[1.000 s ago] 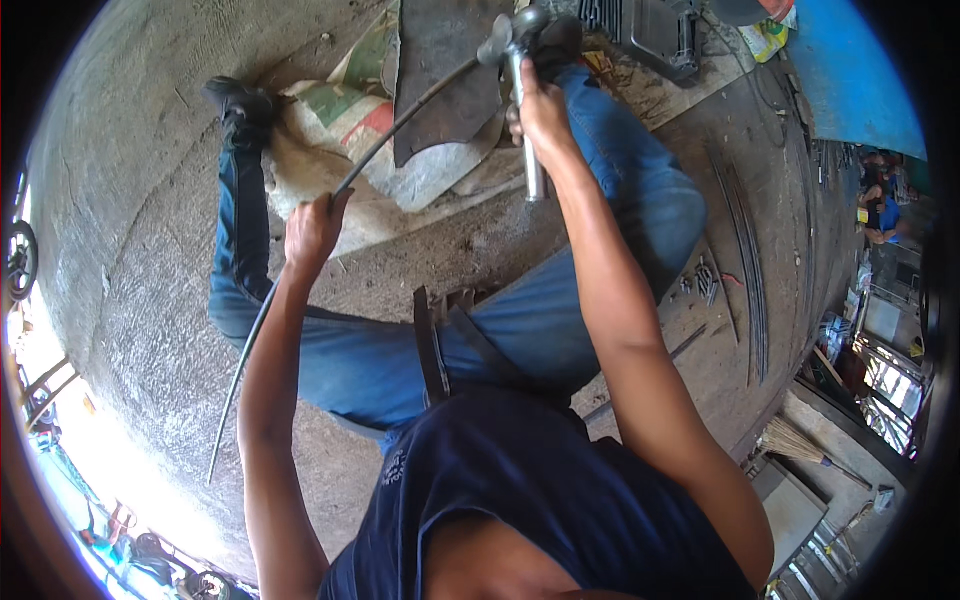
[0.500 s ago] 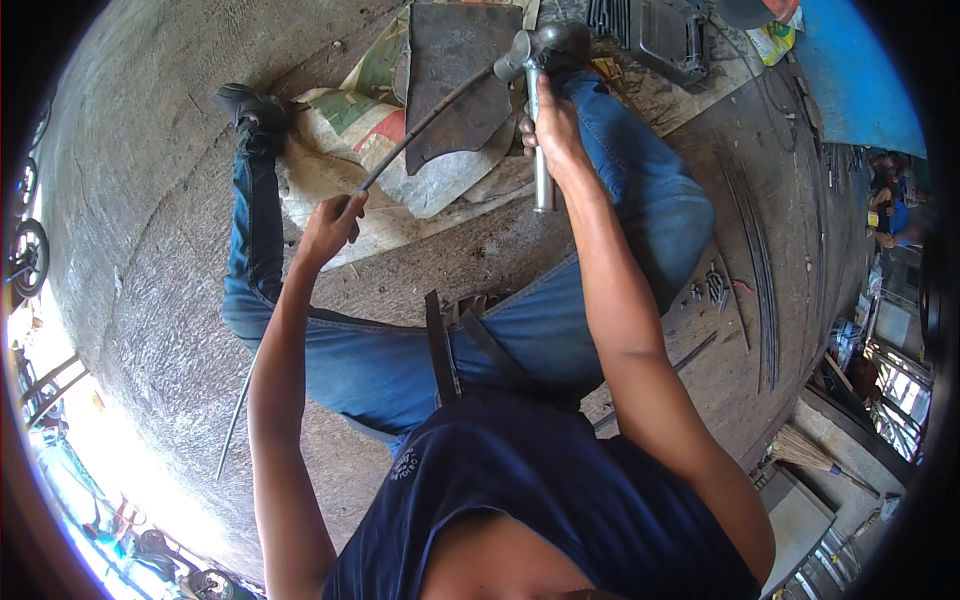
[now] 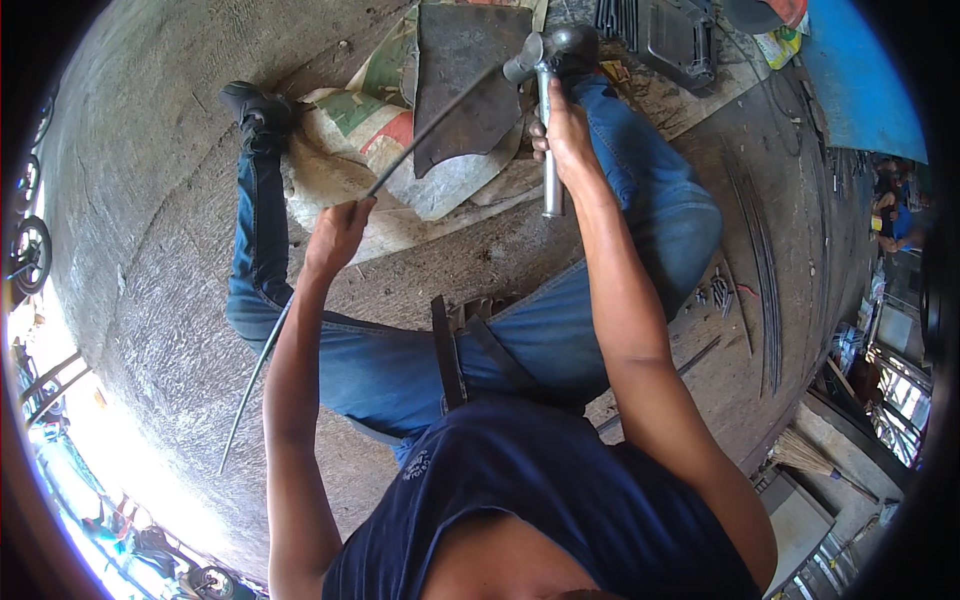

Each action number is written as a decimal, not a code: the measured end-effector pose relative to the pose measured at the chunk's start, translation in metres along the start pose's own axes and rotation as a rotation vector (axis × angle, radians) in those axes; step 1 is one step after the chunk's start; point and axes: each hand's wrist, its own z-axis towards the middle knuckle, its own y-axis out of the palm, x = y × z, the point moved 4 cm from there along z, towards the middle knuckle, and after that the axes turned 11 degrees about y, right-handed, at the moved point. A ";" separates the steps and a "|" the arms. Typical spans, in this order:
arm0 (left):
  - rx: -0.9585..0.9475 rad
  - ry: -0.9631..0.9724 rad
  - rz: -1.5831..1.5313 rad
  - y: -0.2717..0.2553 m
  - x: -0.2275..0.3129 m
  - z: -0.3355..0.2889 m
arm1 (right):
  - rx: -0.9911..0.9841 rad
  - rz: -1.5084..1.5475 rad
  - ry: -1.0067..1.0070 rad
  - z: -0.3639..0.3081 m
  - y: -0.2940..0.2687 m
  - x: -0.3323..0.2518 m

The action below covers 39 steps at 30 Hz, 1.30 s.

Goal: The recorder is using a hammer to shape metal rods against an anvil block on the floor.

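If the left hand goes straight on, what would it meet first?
Probably the pale sack with red and green patches, ahead of the left hand gripping the rod; height is unclear, so it might pass above.

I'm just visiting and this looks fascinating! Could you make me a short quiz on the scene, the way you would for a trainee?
1. Which hand grips the hammer?
2. True or false: a broom lies to the person's right.
3. What is in the left hand?
A) A cup
B) A rod
C) A book

Key:
1. The right hand.
2. True.
3. B.
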 end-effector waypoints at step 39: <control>0.031 -0.016 0.330 0.002 -0.006 -0.008 | 0.311 -0.788 -0.352 0.030 0.024 -0.018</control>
